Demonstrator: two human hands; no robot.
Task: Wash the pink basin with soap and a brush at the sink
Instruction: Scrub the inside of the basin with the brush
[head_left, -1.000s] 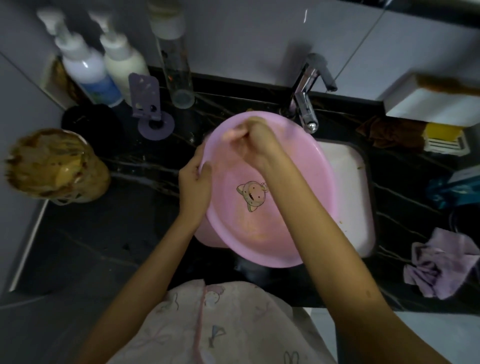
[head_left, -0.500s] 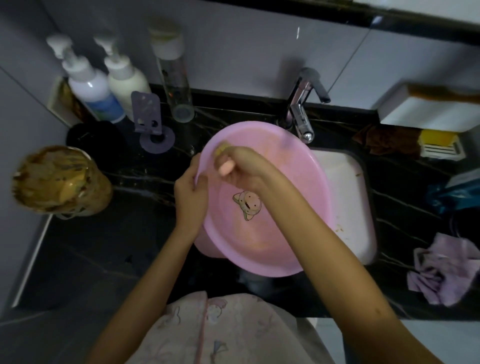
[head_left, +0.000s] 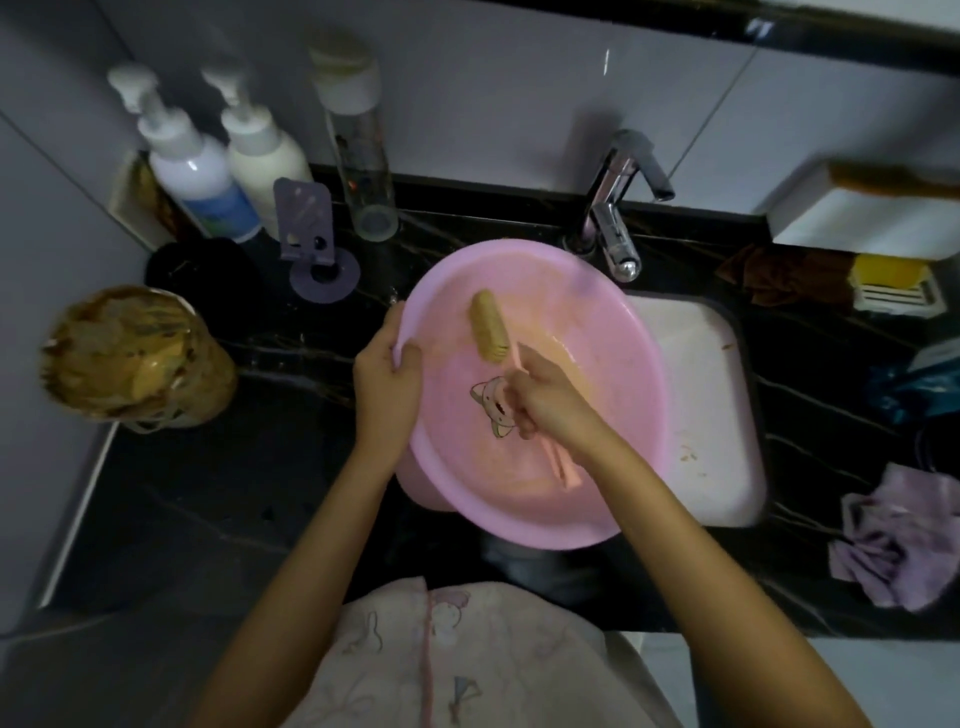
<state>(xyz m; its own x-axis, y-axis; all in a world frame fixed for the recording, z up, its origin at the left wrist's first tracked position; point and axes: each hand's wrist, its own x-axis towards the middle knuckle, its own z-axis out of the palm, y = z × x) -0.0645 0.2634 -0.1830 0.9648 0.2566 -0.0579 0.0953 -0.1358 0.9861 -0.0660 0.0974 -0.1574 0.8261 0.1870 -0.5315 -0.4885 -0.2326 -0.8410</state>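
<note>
While ur patterned top (head_left: 441, 660) fills the near edge, ur L hand (head_left: 387, 374) keeps its fingers curled over the left rim of the pink basin (head_left: 623, 364), holding it tilted. The basin sits partly over the white sink (head_left: 701, 415), partly over the black counter (head_left: 260, 493). Ur R hand (head_left: 545, 400) is wrapped round the pink handle of the brush (head_left: 488, 326). One sec ago that hand was up at the far rim w/ the brush hidden under it. Now it's drawn back over the cat pic (head_left: 491, 408) on the basin floor, and the tan bristle head shows against the upper-left inner wall. So you're mid-scrub, imo: a brownish film shows on the floor & far wall, so scrubbing isn't done and a rinse is prob still to come. Beyond, the faucet (head_left: 618, 228) spout hangs by the far rim; can't tell if water's running. A yellow soap bar (head_left: 888, 270) sits far right.
</note>
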